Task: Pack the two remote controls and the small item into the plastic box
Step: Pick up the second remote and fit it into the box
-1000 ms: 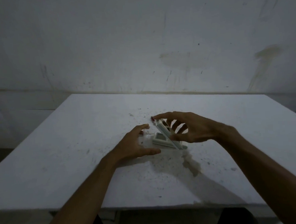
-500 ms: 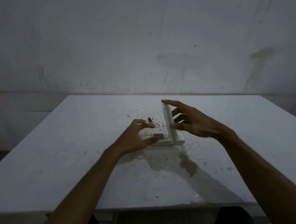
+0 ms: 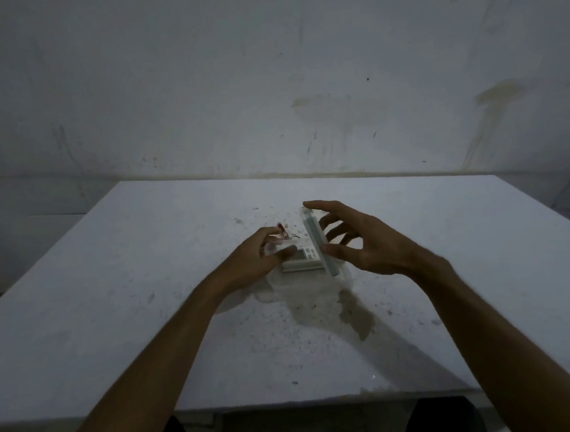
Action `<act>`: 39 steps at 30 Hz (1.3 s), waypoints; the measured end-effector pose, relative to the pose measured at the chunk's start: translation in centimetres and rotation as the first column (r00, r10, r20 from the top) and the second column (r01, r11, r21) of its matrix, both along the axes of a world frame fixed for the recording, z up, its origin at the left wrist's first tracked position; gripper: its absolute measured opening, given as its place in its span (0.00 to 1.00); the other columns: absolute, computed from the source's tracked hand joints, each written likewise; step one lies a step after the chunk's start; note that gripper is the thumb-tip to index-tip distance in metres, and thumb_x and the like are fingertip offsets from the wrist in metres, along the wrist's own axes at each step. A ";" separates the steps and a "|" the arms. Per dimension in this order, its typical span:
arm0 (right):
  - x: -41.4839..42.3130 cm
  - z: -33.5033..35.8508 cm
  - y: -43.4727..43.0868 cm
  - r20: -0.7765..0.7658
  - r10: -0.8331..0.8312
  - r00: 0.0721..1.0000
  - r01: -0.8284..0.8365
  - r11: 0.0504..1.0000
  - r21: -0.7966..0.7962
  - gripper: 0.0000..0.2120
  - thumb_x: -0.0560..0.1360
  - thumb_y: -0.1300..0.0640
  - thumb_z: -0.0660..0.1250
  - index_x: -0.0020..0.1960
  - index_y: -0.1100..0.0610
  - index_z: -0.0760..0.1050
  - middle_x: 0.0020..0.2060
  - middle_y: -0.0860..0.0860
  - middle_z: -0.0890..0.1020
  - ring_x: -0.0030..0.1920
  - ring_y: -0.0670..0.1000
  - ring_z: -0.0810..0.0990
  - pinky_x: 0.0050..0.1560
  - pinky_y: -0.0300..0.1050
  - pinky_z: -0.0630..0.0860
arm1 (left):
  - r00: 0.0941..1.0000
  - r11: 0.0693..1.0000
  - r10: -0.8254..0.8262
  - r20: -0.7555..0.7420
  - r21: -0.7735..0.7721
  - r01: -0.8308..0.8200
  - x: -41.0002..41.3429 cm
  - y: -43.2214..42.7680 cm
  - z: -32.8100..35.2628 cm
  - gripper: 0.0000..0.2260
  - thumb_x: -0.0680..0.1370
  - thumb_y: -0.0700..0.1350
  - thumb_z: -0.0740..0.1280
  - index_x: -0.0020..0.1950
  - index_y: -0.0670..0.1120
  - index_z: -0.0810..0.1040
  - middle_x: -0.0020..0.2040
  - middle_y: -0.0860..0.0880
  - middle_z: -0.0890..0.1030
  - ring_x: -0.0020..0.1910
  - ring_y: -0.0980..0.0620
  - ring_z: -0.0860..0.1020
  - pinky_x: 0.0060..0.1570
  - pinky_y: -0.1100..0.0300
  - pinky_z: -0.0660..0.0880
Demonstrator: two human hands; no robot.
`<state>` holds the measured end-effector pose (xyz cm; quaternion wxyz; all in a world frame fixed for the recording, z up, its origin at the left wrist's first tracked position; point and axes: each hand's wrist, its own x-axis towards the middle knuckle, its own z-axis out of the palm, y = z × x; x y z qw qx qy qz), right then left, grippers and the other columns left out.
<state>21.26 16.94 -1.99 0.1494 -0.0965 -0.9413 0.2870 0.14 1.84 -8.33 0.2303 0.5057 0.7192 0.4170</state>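
A white remote (image 3: 304,257) with a small display lies flat in the middle of the table, inside what looks like a clear plastic box (image 3: 344,273), of which only faint edges show. My right hand (image 3: 368,244) holds a second remote (image 3: 315,237) on its long edge at the right end of the flat one, forefinger on its far end and thumb on its side. My left hand (image 3: 259,255) grips the box's left end, thumb by the flat remote. A small red-tipped item with a ring (image 3: 283,232) lies just past my left fingertips.
The white table (image 3: 116,309) is stained and speckled, with a darker patch (image 3: 353,312) just in front of the box. Its front edge (image 3: 288,403) is close to me and a blotched wall (image 3: 270,100) rises behind its far edge.
My right hand has tipped the second remote from a slant across the flat one to standing on its edge, pointing away from me. My left fingers have curled in tighter.
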 end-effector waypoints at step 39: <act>-6.4 -2.3 -1.8 0.405 0.012 0.914 -0.182 0.905 0.384 0.16 0.76 0.41 0.68 0.62 0.40 0.81 0.70 0.46 0.72 0.64 0.49 0.72 0.60 0.46 0.67 | 0.991 0.998 -0.070 -0.111 -0.006 0.070 0.5 -3.5 -1.5 0.51 0.64 0.58 0.83 0.78 0.60 0.54 0.74 0.55 0.71 0.68 0.57 0.72 0.62 0.67 0.72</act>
